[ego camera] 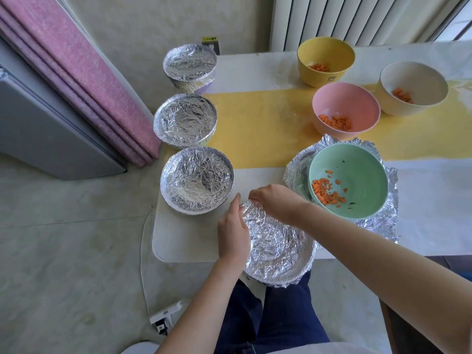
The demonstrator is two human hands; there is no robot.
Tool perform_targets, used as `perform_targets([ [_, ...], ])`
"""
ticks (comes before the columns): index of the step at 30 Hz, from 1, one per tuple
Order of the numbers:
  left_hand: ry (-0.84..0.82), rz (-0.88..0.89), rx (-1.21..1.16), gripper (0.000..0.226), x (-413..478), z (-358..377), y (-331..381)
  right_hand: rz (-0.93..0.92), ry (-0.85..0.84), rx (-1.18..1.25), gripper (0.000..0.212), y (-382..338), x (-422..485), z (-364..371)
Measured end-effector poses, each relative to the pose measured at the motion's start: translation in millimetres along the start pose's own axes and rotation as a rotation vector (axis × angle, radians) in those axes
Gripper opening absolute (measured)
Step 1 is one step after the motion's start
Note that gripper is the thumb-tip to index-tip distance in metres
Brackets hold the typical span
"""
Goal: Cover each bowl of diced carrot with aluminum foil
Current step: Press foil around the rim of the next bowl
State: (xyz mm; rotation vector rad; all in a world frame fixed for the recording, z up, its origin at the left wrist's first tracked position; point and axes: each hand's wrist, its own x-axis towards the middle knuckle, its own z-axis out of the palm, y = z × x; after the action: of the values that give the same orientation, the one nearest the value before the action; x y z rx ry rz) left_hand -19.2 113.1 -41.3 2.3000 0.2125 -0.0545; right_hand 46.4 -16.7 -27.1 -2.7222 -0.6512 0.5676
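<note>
Closest to the camera, a foil-wrapped bowl (278, 251) sits at the front edge of the counter (189, 241), partly overhanging it. The left hand (233, 233) lies along the bowl's left side with fairly straight fingers pressing the foil against the rim. The right hand (274, 203) curls its fingers over the far rim and pinches the foil down. This looks like the sealing step on the fourth bowl. Three covered bowls (196, 182) stand in a row along the counter's left edge. Next in line is probably the green bowl (347, 180) of diced carrot, which sits open on a crumpled foil sheet (383, 226). That sheet will need to go over the bowl's mouth and be crimped all round. The pink bowl (346, 108), yellow bowl (325, 61) and cream bowl (413, 86) are also uncovered. A yellow wall sticker (209, 39) and a small mark on the yellow bowl carry writing too small to read.
</note>
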Motion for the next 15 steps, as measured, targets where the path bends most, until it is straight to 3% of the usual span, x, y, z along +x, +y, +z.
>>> perform_targets([
  [5,0.019,-0.017,-0.021,0.04,-3.1,1.3,1.8,0.003,0.0,0.178,0.027,4.7,-3.5,0.1],
  [9,0.052,-0.074,-0.02,0.036,-12.3,1.0,-3.6,0.09,0.09,0.184,0.035,11.5,-13.6,-0.6],
  [15,-0.068,0.0,-0.092,0.03,0.4,-3.7,-4.3,0.087,0.128,0.235,0.029,10.9,-19.4,5.6],
])
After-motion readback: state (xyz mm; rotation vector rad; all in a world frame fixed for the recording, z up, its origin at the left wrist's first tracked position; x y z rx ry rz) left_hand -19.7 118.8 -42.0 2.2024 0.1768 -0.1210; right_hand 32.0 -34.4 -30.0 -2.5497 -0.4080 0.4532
